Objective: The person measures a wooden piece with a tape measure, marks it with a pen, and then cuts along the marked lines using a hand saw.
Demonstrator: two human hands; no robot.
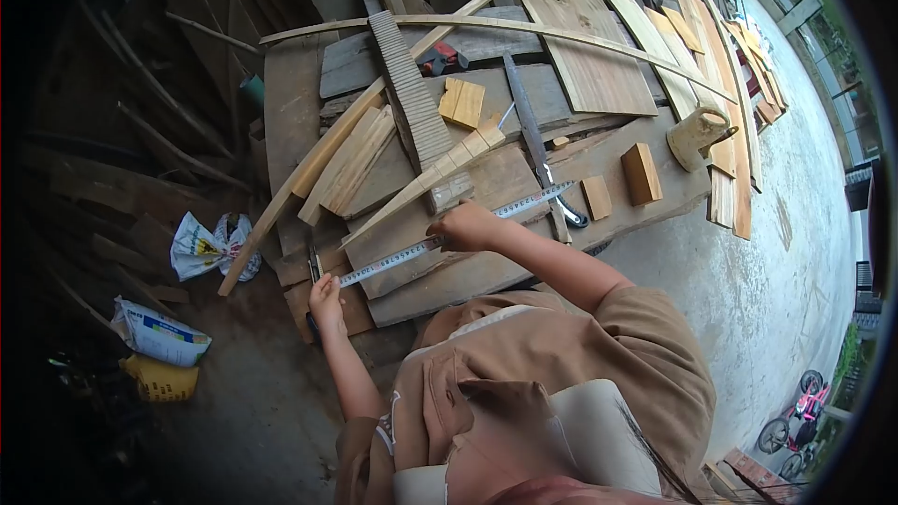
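A white tape measure blade stretches slantwise across the worn planks. My left hand closes its fingers on the lower left end of it. Further along, my right hand is shut around the blade, which runs on past the fist up to the right. No tape case can be made out. By my left hand lies a dark, slim tool, partly covered. Above my right hand rests a thin tapered wooden strip with lines across it. A long metal saw-like blade lies beyond the tape's far end.
Small wood blocks sit on the right of the plank surface, near a yellowish mug-like container. A ridged board and long battens cross the back. Bags lie at left; a pink bicycle stands at far right.
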